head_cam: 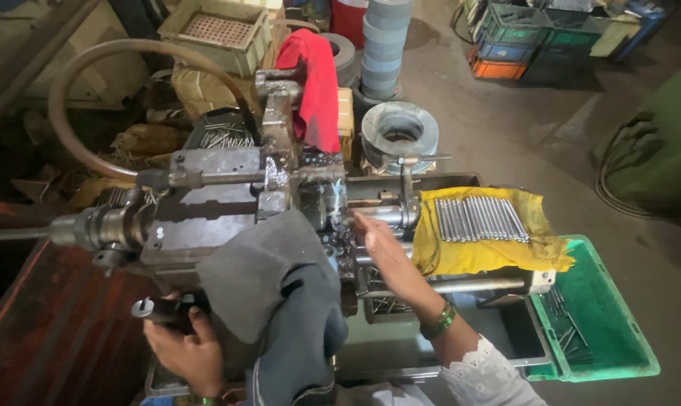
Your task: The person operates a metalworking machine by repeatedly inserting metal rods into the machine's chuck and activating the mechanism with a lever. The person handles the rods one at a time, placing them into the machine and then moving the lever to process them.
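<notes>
The left hand (186, 347) grasps a dark metal lever handle (156, 309); the right hand (376, 239), fingers extended and released, touches the grey steel machine spindle (385, 215).

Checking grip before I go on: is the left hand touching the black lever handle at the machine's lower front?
Touching. The head view shows the left hand with its fingers wrapped around the black lever handle, no gap between them.
</notes>
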